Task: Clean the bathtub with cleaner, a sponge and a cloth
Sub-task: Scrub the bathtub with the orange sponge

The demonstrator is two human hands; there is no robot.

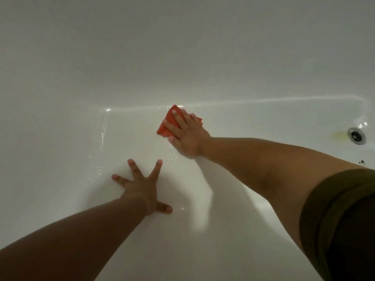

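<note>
The right hand (186,134) lies flat with fingers straight and slightly apart, pressing a folded orange-red cloth (168,120) onto the floor of the white bathtub (182,57), just where the floor curves up into the far wall. In this dim view it seems to be the cloth rather than the sponge. The left hand (142,187) holds nothing. Its fingers are spread wide and braced on the tub floor, nearer the person. Water drops (103,134) glisten left of the cloth, so the job looks to be at the wiping stage, with washing likely done here. A yellowish stain (337,135) beside the drain (356,135), well to the right, suggests that end needs more work. No cleaner bottle or sponge is in view, and no brand, label or writing can be read.
</note>
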